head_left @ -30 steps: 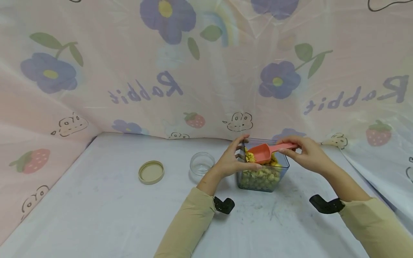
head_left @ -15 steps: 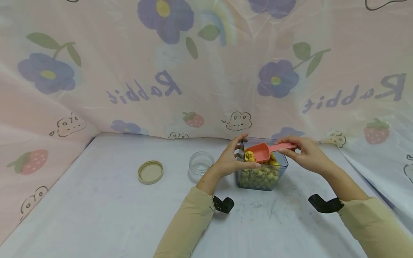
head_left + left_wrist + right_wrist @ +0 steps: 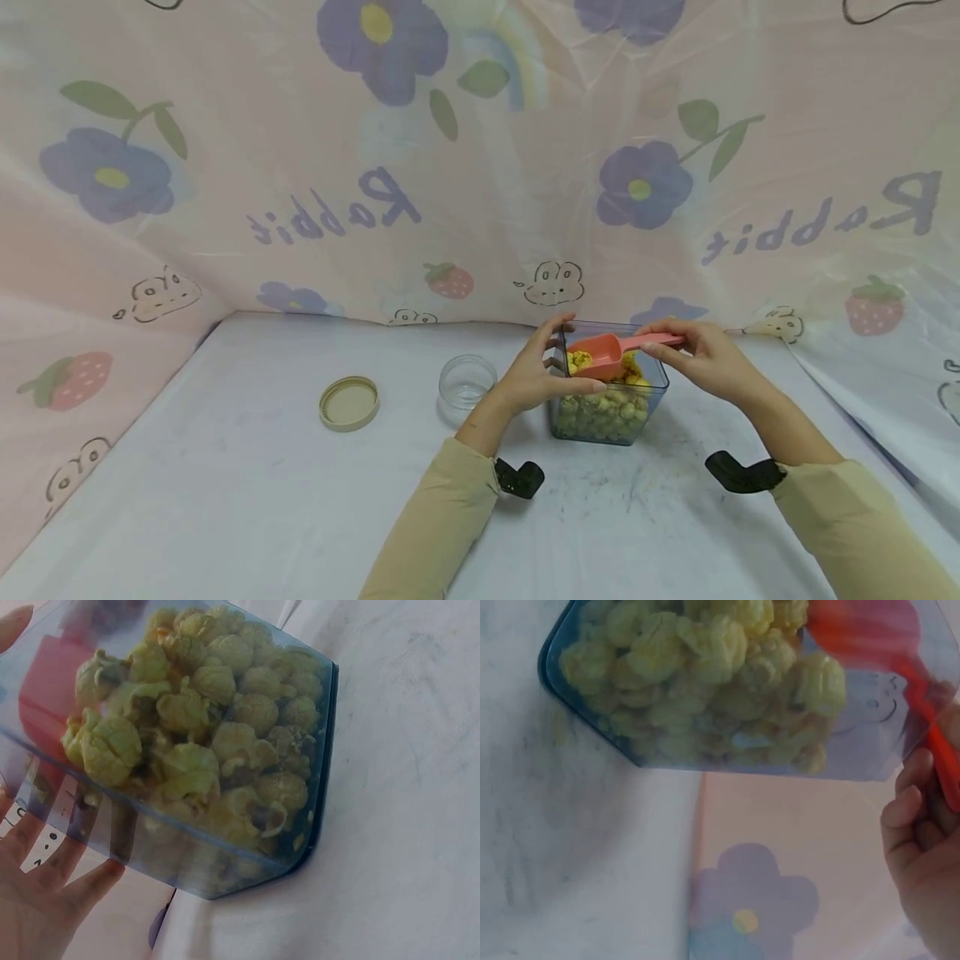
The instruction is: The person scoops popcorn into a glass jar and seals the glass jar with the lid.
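Observation:
A clear, blue-tinted plastic container [image 3: 656, 395] holds yellow popcorn [image 3: 259, 705] and stands on the table at centre right. My left hand [image 3: 531, 377] grips its left side, the thumb along the front rim and the other fingers spread on the side wall. In my right hand [image 3: 708, 358] is the handle of a pinkish-red scoop [image 3: 604, 357], pinched between thumb and fingers over the right rim. The scoop's bowl lies inside the container near the top of the popcorn, tipped to the left, with some popcorn at its mouth. Through the walls, both wrist views show the scoop blurred.
Left of the container stands a small clear jar [image 3: 467, 385] with no lid on, partly close behind my left wrist. Farther left a round beige lid [image 3: 349, 403] lies on the white table [image 3: 247, 492]. A printed curtain [image 3: 495, 200] rises along the table's back edge.
The right hand has moved slightly left, and the scoop's bowl has shifted a little left and tilted deeper into the popcorn. My left hand stays on the container.

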`<state>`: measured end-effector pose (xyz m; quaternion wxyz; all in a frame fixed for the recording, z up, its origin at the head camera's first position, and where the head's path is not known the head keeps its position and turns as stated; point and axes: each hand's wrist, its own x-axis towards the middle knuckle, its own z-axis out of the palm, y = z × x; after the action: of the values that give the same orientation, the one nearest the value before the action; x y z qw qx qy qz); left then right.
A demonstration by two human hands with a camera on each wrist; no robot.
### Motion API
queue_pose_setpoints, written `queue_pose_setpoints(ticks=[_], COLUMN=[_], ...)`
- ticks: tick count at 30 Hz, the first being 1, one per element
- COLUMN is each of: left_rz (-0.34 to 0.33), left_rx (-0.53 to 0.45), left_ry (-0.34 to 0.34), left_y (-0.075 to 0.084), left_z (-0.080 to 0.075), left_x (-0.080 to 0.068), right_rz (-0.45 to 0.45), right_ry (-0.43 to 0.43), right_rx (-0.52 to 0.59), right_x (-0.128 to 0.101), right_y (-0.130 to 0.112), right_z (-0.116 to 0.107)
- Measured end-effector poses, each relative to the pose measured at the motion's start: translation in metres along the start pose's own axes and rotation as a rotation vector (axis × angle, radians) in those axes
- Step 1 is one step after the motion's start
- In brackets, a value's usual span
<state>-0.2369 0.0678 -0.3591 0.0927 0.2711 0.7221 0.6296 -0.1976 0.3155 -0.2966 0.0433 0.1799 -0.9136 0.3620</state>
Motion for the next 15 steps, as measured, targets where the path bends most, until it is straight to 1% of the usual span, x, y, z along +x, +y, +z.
queue_pose_setpoints(ticks=[3, 7, 11, 15], left_rz=[-0.002, -0.008, -0.015, -0.011], left_rx=[-0.013, -0.014, -0.014, -0.024], left_ry=[-0.003, -0.006, 0.0, 0.005], left_y=[-0.001, -0.002, -0.001, -0.001], left_z=[0.0, 0.001, 0.001, 0.0], left_x=[0.0, 0.0, 0.0, 0.0], right_rz=[0.006, 0.009, 0.02, -0.004], right_ry=[0.0, 0.027, 0.068, 0.113], right_rx=[0.047, 0.104, 0.155, 0.217], right_x=[-0.001, -0.005, -0.011, -0.014], right_y=[0.002, 0.008, 0.009, 0.01], right_z=[0.002, 0.005, 0.007, 0.009])
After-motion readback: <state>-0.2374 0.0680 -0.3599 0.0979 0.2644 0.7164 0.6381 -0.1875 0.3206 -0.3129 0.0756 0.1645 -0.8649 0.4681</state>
